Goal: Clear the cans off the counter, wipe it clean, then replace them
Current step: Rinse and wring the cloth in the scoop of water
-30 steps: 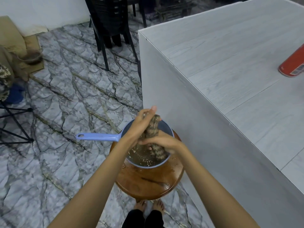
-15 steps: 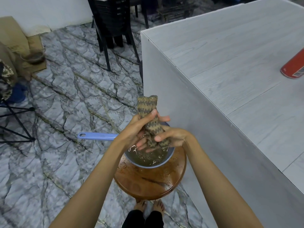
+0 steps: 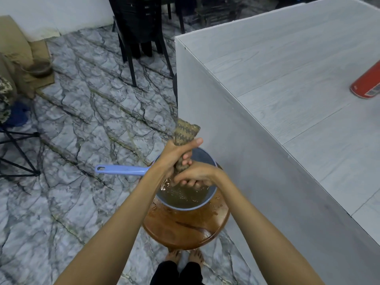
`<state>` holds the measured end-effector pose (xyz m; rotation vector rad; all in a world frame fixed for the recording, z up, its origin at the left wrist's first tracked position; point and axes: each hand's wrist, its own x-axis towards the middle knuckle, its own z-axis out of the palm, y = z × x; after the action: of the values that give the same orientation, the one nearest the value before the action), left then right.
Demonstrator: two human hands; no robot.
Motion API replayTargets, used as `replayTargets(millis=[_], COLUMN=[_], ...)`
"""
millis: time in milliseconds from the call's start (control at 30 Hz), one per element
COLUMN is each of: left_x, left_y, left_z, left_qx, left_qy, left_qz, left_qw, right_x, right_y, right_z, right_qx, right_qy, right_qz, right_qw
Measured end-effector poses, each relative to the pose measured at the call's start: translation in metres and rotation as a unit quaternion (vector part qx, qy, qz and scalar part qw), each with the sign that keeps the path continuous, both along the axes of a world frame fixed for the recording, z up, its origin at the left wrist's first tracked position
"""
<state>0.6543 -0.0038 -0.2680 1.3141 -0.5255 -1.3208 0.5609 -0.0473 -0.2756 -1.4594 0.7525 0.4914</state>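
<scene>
A brown patterned cloth stands twisted upright over a blue long-handled dipper of murky water. My left hand grips the cloth's upper part, its top end sticking out above my thumb. My right hand grips the lower part just over the water. The dipper sits on a round wooden stool. A red can lies on its side on the pale grey counter at the far right edge of view.
The counter's tall white side panel stands right beside the stool. Black chairs stand on the marble floor behind. A folding black stand and a small bowl are at the left. My bare feet show below the stool.
The cloth has come up out of the dipper's water. Both hands have risen with it and now wring it upright, its top end showing above my left hand.
</scene>
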Motion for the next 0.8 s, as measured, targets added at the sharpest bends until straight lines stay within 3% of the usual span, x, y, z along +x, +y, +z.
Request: replayTargets(millis=[233, 667, 733, 800], left_x=[-0.018, -0.017, -0.017, -0.016], left_y=[-0.002, -0.009, -0.006, 0.000], left_z=[-0.021, -0.012, -0.012, -0.013], left_qx=[0.094, 0.165, 0.161, 0.150], left_qy=[-0.040, -0.046, -0.032, -0.013], left_qz=[0.156, 0.284, 0.275, 0.242], left_qw=[0.982, 0.943, 0.947, 0.958], right_x=[0.006, 0.009, 0.009, 0.007], right_y=[0.027, 0.048, 0.047, 0.041], right_z=[-0.030, -0.030, -0.027, -0.023], right_qx=[-0.238, -0.395, -0.396, -0.343], right_qy=[0.040, 0.035, 0.044, 0.050], right_qz=[-0.118, -0.205, -0.185, -0.162], right_qw=[0.963, 0.895, 0.898, 0.924])
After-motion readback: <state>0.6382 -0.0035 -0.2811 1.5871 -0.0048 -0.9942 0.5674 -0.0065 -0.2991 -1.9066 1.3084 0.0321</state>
